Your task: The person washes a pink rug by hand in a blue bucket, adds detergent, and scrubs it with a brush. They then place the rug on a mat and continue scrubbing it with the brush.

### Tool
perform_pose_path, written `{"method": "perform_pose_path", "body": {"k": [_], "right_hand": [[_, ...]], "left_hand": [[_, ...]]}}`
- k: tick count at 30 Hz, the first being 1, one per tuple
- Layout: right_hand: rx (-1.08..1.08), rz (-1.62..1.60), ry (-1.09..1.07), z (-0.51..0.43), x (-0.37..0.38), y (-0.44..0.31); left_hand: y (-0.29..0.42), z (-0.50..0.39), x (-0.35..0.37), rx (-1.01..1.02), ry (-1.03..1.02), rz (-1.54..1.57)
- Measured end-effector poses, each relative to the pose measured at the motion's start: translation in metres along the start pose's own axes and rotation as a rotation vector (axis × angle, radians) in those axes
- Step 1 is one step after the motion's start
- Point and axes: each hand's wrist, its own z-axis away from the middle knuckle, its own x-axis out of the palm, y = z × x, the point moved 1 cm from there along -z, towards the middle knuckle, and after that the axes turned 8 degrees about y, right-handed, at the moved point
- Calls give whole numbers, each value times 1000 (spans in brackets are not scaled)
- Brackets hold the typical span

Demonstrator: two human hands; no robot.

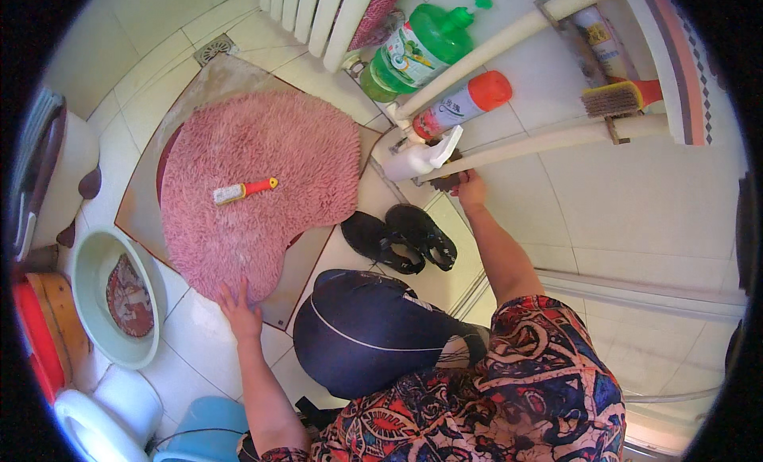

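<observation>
A shaggy pink mat [262, 134] lies over a flat brown-edged board or mat [304, 271] on the tiled floor. On the pink pile rests a small scrubbing brush [245, 190] with pale bristles and a red and yellow handle. My left hand [241, 307] lies with spread fingers at the mat's lower edge, holding nothing. Out at the right, by the wall pipes, my right hand [471, 190] has its fingers on a dark brown object [448, 180], partly hidden by a white pump bottle [422, 158]; its grip cannot be made out fully.
Black shoes [411, 235] stand right of the mat. A green jug [417, 50], a red-capped spray can [462, 104] and another brush [617, 98] are by the white pipes [506, 53]. At left are a pale green basin [156, 319], a blue bucket [205, 423] and a floor drain [216, 49].
</observation>
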Motion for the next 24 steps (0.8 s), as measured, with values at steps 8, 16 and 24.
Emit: {"method": "perform_pose_path", "body": {"k": [8,16,24], "right_hand": [[-100,353,194,68,8,31],[-302,1078,-442,80,27,14],[-67,1135,-448,90,-9,13]], "left_hand": [[6,0,-5,-26,-24,19],[3,0,-2,21,39,29],[5,2,0,-48,0,13]]}}
